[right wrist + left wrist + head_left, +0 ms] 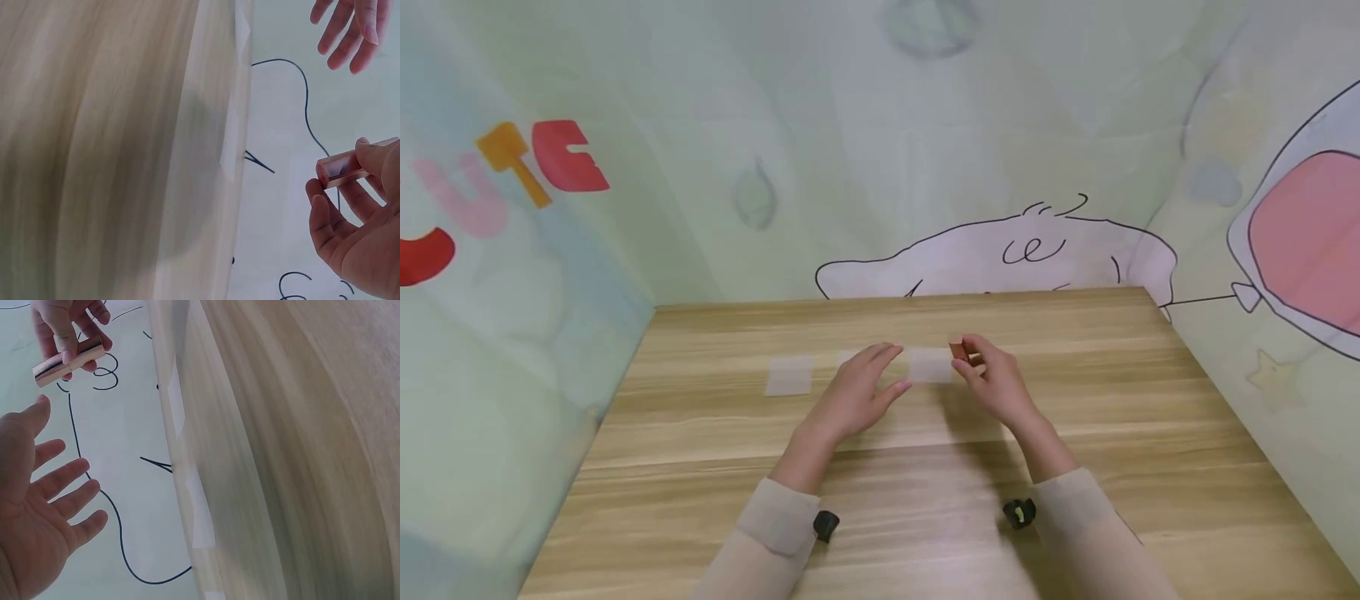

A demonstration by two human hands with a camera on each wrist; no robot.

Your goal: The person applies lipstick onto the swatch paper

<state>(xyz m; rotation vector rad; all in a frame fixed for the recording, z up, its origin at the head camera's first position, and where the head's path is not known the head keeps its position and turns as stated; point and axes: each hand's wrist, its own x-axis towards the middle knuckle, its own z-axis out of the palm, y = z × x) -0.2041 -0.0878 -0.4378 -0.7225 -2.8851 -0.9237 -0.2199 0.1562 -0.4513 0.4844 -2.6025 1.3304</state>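
Observation:
Between the thumb and fingers of my right hand [997, 382] is a shiny rose-gold lipstick tube [958, 349], held above the table. In the left wrist view the lipstick tube [49, 371] lies tilted across the fingers, with a seam near its middle. One end of the tube [337, 167] sticks out past the fingertips in the right wrist view. My left hand [852, 390] hovers to the left, fingers spread and holding nothing, apart from the tube. A white paper square [929, 367] lies on the table between the two hands.
Another white square [788, 376] lies further left on the wooden table [700, 467]. A third square [847, 358] is partly covered by the left hand. Printed cloth walls [850, 125] stand behind the table and at both sides.

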